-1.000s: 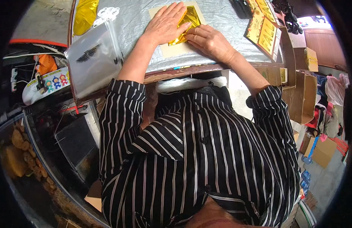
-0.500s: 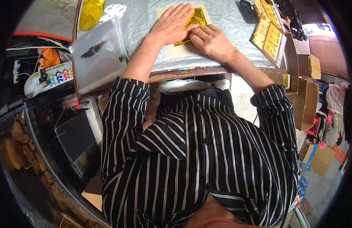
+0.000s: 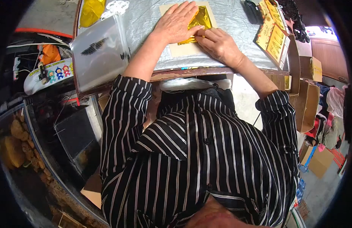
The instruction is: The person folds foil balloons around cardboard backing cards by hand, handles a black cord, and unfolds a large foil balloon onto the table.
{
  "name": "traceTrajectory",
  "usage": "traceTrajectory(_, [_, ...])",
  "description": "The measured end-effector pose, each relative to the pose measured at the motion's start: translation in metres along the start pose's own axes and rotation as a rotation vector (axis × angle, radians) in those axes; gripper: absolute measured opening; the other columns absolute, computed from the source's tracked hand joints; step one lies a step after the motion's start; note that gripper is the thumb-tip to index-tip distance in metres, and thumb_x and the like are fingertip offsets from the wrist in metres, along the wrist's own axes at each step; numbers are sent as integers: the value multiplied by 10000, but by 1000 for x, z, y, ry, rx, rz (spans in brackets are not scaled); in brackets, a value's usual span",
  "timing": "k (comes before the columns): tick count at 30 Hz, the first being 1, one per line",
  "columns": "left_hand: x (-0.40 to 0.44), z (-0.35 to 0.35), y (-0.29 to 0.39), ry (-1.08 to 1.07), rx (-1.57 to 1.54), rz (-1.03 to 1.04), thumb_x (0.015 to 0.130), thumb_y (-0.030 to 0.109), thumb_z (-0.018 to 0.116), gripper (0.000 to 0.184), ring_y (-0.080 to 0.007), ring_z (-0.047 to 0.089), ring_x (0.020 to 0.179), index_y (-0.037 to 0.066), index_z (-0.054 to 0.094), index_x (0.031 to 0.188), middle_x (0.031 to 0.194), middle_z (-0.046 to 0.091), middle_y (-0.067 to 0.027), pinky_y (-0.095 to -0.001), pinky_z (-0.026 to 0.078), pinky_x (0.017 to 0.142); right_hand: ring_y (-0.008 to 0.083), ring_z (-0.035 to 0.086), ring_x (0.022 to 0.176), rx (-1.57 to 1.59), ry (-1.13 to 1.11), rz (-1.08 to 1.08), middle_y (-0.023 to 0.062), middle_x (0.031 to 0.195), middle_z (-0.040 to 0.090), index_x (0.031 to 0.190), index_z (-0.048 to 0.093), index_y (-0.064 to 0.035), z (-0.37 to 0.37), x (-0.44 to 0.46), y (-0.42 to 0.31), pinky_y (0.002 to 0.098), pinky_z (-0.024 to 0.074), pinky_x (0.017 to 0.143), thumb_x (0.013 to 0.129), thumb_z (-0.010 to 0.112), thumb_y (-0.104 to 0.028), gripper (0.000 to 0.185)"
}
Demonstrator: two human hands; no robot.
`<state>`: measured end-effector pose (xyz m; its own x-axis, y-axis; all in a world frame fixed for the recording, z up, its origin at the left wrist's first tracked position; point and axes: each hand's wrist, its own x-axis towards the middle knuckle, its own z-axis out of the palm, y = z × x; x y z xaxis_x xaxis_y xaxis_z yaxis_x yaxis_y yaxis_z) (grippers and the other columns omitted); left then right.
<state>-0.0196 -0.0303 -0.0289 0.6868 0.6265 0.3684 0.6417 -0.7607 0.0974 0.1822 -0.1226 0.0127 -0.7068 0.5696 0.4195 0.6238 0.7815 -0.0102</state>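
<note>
A shiny gold piece of film [image 3: 202, 18] lies on a beige board [image 3: 183, 50] on the table. My left hand [image 3: 175, 23] is stretched flat over the left side of the film and board, covering part of both, its thumb pointing right. Close to that thumb, my right hand [image 3: 221, 46] has its fingers curled in a pinch at the film's near right edge. The fingertips of my right hand are partly hidden.
Clear plastic bags [image 3: 98, 51] lie at the table's left edge, below white cords [image 3: 114, 9] and a yellow bundle [image 3: 91, 13]. To the right are a printed yellow box [image 3: 273, 36], a black object [image 3: 252, 11] and an open cardboard box [image 3: 294, 64].
My right hand has shifted slightly right and down, with its fingers still curled by the film. The left hand stays flat, and the whole view has moved a little.
</note>
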Motion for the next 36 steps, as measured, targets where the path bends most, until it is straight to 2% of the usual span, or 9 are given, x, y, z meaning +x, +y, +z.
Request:
traceTrajectory(4, [1,-4,1,3,19,27,1030,550,432,710,-255,255,1525,62,384,1544,1638,305,-123,-409,179,1263,274,652,972,122,-4,63,93,1168,668,1126,722,-37,-1,-10,1,370,539,852,831,739,-74,298])
traceTrajectory(11, [0,-4,-2,-1,-30,35,1039,558,404,712,-265,257,1522,63,371,1548,1638,301,-128,-417,181,1262,297,638,1024,269,-27,155,112,1180,663,1186,707,-38,-8,-13,4,385,526,881,887,716,-106,307])
traceTrajectory(16, [1,-4,-2,7,-85,24,1054,528,381,661,-265,254,1522,102,363,1559,1638,300,-124,-418,174,1263,284,643,1016,156,-41,87,110,1135,673,1143,716,-45,-11,-4,10,380,530,900,889,725,-150,275])
traceTrajectory(21, [3,-7,-6,-43,-126,62,1070,476,370,550,-287,256,1519,210,389,1551,1637,303,-126,-429,168,1258,250,652,978,59,-80,9,85,1055,683,1067,717,-28,-12,2,10,355,524,907,868,727,-144,231])
traceTrajectory(28, [1,-4,-4,-18,-94,65,1074,463,366,514,-293,258,1519,231,429,1528,1635,304,-131,-434,174,1255,225,652,949,-244,-150,-199,79,1012,674,1058,697,-11,-11,9,8,353,520,885,809,692,-170,296])
traceTrajectory(31, [3,-5,-3,-31,-80,18,1072,455,377,504,-289,257,1519,237,441,1522,1633,309,-130,-429,173,1257,221,650,941,-283,-58,-165,87,1024,670,1078,669,-6,-3,8,3,351,513,856,797,682,-172,328])
traceTrajectory(34, [1,-1,-4,-37,-64,25,1070,444,387,500,-280,251,1522,239,439,1523,1632,309,-127,-428,172,1261,207,649,917,-257,-64,-99,84,1034,668,1093,644,-20,-1,8,-1,343,509,826,794,678,-169,335])
traceTrajectory(36, [3,1,-5,-13,-68,25,1055,509,382,519,-260,260,1520,282,451,1517,1631,322,-112,-422,150,1259,205,651,910,-261,-38,-88,83,1033,669,1090,636,-25,2,10,-2,342,511,814,791,677,-169,334])
